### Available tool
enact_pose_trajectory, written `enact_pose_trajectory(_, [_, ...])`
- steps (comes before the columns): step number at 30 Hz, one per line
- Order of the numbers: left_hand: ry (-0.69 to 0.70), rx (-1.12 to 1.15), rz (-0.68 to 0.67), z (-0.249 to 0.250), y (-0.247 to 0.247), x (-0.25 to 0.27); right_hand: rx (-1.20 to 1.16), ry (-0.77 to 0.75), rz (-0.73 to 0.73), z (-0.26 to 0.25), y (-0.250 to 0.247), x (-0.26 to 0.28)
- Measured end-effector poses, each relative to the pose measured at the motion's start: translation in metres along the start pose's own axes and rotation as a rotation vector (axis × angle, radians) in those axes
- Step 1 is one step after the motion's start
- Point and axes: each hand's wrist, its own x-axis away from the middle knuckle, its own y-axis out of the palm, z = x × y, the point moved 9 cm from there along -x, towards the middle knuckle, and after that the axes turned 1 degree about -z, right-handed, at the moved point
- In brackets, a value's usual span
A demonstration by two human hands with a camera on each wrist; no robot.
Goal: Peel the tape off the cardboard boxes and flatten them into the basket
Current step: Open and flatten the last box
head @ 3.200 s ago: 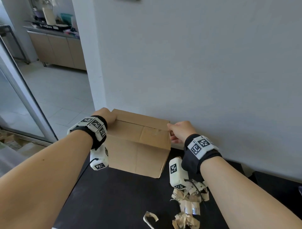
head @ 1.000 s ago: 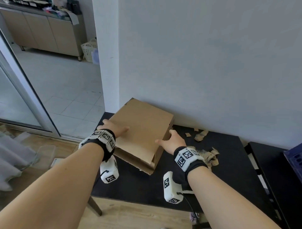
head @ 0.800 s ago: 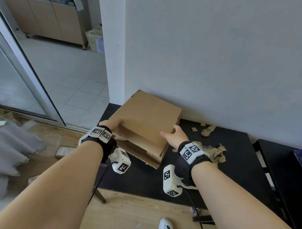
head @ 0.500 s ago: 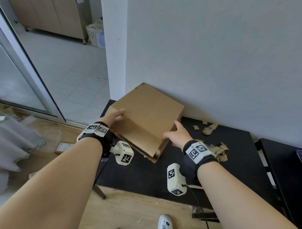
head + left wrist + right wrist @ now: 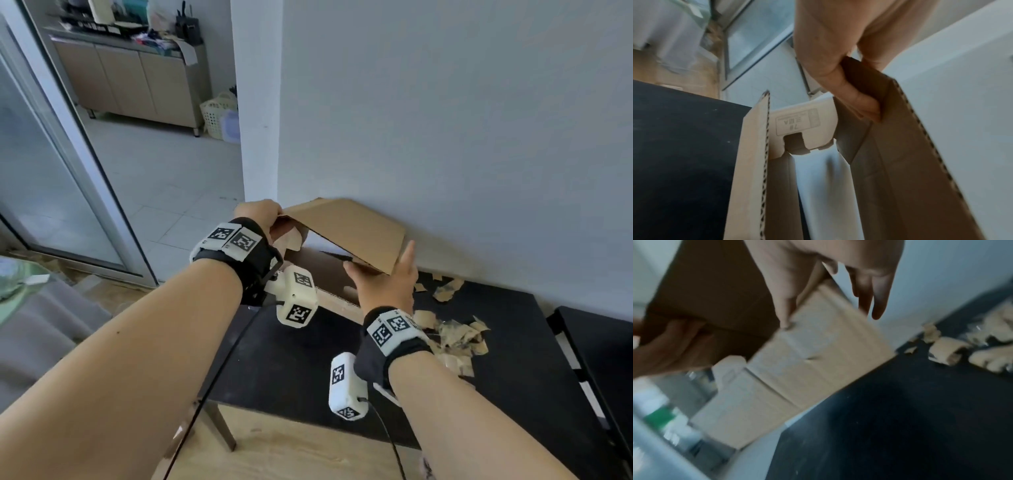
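Brown box on a black worktop

The box (image 5: 346,233) is plain tan-brown, darker inside, with a grey printed stamp on one pale flap. The worktop (image 5: 308,373) is matt black. The tape scraps (image 5: 455,334) are beige. The wristbands (image 5: 253,253) are black with white blocks bearing black-and-white square codes. The wall (image 5: 462,120) is pale grey; the basket (image 5: 217,114) is cream.

- Both forearms are bare, with no sleeves.
- The left wrist band (image 5: 239,253) is black, topped by white blocks printed with black square markers.
- A white camera housing (image 5: 297,295) with the same markers hangs beneath it, trailing a black cable (image 5: 219,370).
- The right wrist band (image 5: 390,342) matches, with its own white housing (image 5: 346,387) and cable (image 5: 387,435) at lower centre.
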Motion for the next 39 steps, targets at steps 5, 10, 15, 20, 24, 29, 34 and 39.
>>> enact_pose_trajectory(5, [0.056,0.019,-0.088,0.024,0.028,0.024,-0.006,0.039,0.094,-0.007,-0.025,-0.007])
enact_pose_trajectory(10, [0.052,0.010,-0.129,0.032,0.040,0.036,-0.011,0.091,0.113,-0.014,-0.045,-0.020])
enact_pose_trajectory(15, [0.077,0.229,-0.426,0.044,0.069,0.056,-0.074,0.085,0.051,-0.014,-0.051,-0.029])
enact_pose_trajectory(20, [0.215,-0.119,-0.446,0.042,0.075,0.054,-0.298,0.080,-0.095,-0.005,-0.047,-0.033])
enact_pose_trajectory(24, [0.662,-0.745,0.103,0.062,0.063,0.054,-0.430,0.086,-0.100,-0.001,-0.046,-0.035])
enact_pose_trajectory(29, [0.548,-1.200,0.305,0.047,0.047,0.019,-0.328,0.036,-0.091,0.013,-0.048,-0.041])
enact_pose_trajectory(34, [0.378,-1.409,0.209,0.007,0.030,-0.013,-0.238,-0.062,-0.130,0.010,-0.039,-0.047])
enact_pose_trajectory(39, [0.380,-1.279,0.095,0.011,0.022,-0.004,-0.183,-0.079,-0.207,0.016,-0.031,-0.051])
